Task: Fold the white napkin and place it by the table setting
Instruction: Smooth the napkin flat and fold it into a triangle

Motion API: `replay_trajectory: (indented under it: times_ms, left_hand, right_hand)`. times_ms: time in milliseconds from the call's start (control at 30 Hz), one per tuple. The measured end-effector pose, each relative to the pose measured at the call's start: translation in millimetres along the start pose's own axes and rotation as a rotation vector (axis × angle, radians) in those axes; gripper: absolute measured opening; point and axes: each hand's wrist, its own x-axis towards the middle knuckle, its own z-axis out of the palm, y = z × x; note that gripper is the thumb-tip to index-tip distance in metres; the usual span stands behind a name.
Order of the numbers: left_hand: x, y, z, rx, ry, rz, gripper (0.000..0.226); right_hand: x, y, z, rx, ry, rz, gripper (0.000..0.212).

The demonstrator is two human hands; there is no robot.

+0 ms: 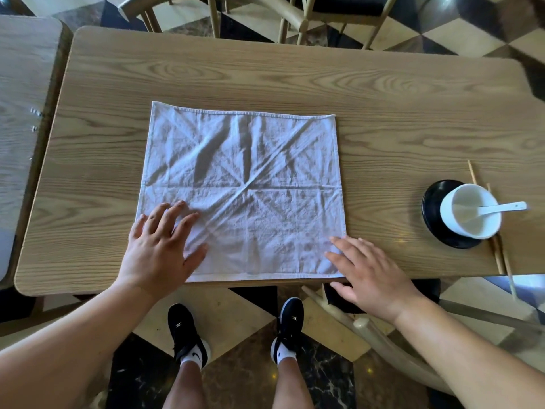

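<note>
The white napkin [244, 184] lies spread flat and creased on the wooden table [265, 78], its near edge at the table's front edge. My left hand [162, 246] rests palm down on the napkin's near left corner, fingers spread. My right hand [371, 276] lies flat over the near right corner, fingers apart, partly past the table's edge. The table setting is at the right: a white bowl [469, 214] with a white spoon [501, 208] sits on a black saucer [436, 202].
Wooden chopsticks [498, 249] lie beside the saucer, reaching past the front edge. A second table [23, 84] stands close on the left. Chairs [265, 13] stand beyond the far edge, and another chair [368, 329] is near my right leg.
</note>
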Motion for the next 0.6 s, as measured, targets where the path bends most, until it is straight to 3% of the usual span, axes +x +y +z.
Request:
replay_trajectory:
  times_ms: [167, 300, 600]
  left_hand:
    - [17.2, 4.5, -12.5, -0.011, 0.054, -0.071, 0.059]
    - [27.0, -8.9, -20.5, -0.040, 0.091, -0.166, 0.057]
    - [42.4, -44.1, -33.0, -0.093, 0.077, -0.312, 0.068]
  right_hand:
    - [-5.0, 8.8, -13.6, -0.021, 0.090, -0.088, 0.034]
    - [-5.7, 11.3, -10.6, -0.025, 0.115, -0.099, 0.032]
    - [4.5, 6.3, -12.5, 0.056, 0.194, -0.015, 0.016]
